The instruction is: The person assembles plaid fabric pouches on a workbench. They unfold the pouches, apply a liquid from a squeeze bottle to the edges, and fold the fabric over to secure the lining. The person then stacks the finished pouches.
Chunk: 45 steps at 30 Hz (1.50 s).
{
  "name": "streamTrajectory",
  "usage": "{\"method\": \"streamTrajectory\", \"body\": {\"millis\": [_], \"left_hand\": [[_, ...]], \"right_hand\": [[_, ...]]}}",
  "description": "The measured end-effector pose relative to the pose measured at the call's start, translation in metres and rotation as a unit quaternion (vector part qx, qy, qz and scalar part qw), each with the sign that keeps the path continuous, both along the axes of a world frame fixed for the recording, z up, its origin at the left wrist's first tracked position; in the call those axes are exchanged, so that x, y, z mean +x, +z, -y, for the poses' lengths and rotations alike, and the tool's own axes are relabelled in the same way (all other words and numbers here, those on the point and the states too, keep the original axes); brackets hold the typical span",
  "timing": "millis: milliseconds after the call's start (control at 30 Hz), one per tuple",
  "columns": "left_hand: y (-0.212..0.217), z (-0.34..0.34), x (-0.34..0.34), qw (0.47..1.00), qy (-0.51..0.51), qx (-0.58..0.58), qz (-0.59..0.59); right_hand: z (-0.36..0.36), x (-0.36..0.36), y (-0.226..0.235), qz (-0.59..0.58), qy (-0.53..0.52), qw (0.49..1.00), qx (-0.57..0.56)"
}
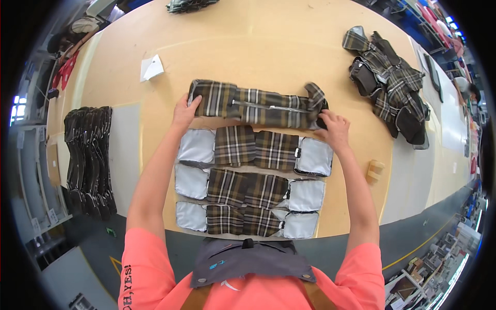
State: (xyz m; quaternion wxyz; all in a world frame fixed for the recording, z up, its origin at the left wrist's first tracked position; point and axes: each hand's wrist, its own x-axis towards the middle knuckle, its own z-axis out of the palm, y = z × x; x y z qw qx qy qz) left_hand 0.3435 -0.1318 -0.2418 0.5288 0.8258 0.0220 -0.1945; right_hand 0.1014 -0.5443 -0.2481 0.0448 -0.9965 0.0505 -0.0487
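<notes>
A long brown, black and white plaid fabric piece with a light strip along its middle is stretched between my hands. My left hand pinches its left end, thumb on top. At the other end my right hand grips the dark edge, where a flap of the plaid is folded up and slightly blurred. Just below lies a plaid piece with silvery-grey end panels. Two more like it, a middle piece and a near piece, lie in rows toward me.
A heap of plaid pieces sits at the far right of the tan table. Dark stacked pieces lie on the left. A folded white paper, a tape roll and another fabric bundle also rest on the table.
</notes>
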Motion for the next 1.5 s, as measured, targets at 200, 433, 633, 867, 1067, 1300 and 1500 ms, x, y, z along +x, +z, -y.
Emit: {"method": "streamTrajectory", "body": {"millis": [200, 433, 633, 867, 1067, 1300, 1500], "left_hand": [[-0.068, -0.022, -0.007, 0.898, -0.040, 0.351, 0.261], [-0.060, -0.006, -0.016, 0.899, -0.027, 0.284, 0.332], [-0.060, -0.007, -0.010, 0.919, 0.001, 0.276, 0.282], [-0.059, -0.029, -0.002, 0.941, 0.048, 0.286, 0.177], [-0.023, -0.019, -0.015, 0.972, 0.078, 0.129, 0.181], [0.000, 0.084, -0.066, 0.994, -0.055, -0.033, 0.094], [0.005, 0.119, -0.090, 0.944, -0.191, 0.066, 0.262]], "right_hand": [[-0.039, 0.039, 0.002, 0.038, -0.196, 0.967, 0.161], [-0.057, 0.066, -0.033, 0.104, -0.129, 0.986, -0.015], [-0.043, 0.063, -0.046, 0.127, -0.201, 0.956, 0.175], [-0.040, 0.044, -0.042, 0.347, -0.404, 0.657, 0.534], [-0.028, 0.025, -0.005, 0.282, -0.398, 0.539, 0.687], [-0.111, 0.058, -0.010, 0.163, -0.034, 0.911, 0.377], [-0.078, 0.031, 0.004, 0.210, -0.156, 0.947, 0.189]]}}
